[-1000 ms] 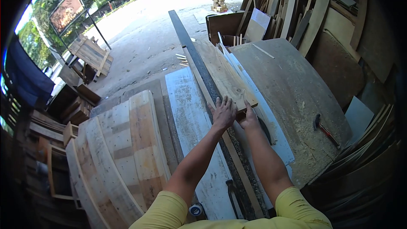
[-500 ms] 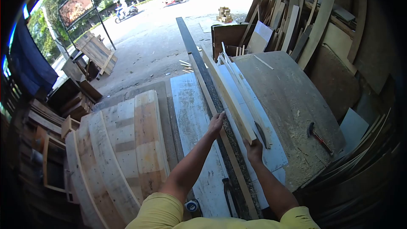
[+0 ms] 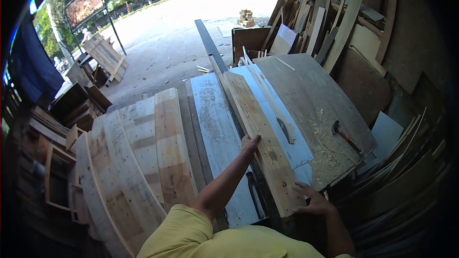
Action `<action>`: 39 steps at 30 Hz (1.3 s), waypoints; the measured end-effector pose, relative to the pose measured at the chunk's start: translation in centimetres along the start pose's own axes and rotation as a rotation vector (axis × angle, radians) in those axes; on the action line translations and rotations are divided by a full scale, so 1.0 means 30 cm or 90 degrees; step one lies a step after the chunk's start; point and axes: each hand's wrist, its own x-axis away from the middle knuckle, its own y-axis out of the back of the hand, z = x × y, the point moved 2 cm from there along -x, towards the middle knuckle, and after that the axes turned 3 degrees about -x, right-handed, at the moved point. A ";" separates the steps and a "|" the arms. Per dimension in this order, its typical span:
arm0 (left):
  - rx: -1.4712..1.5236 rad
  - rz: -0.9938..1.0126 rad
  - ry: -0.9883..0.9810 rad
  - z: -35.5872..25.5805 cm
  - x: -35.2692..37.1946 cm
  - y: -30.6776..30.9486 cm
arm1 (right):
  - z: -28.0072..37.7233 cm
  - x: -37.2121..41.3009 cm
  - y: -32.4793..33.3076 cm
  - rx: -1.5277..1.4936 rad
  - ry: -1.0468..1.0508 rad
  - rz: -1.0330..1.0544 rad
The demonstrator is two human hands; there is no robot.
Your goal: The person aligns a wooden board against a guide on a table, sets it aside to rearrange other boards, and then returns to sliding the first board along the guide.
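A long knotty wooden plank point(image 3: 262, 131) lies broad face up, running away from me over the white work surface point(image 3: 210, 100). My left hand point(image 3: 250, 145) is closed on its left edge, about halfway along. At the near end, my right hand point(image 3: 315, 201) grips the right edge near the corner, thumb and fingers apart. A long dark bar point(image 3: 210, 43) with a wooden strip along it runs partly beneath the plank. Right of the plank are a thin wood strip point(image 3: 264, 91) and a dark curved blade-like piece point(image 3: 284, 130).
A hammer point(image 3: 345, 136) lies among sawdust on the brown board point(image 3: 311, 91) at right. Slatted wooden panels point(image 3: 138, 162) stand at left. A black looped object point(image 3: 256, 195) sits near my body. Boards point(image 3: 330, 28) lean at the right; a wood block stack point(image 3: 245, 18) stands outside.
The plank has turned from on edge to broad face up and come nearer to me. My right hand has moved towards me and right, its fingers spreading. The view has shifted slightly.
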 end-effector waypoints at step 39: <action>-0.295 -0.017 -0.054 0.424 0.674 -0.281 | -0.564 1.180 -0.199 -0.221 -0.462 -0.478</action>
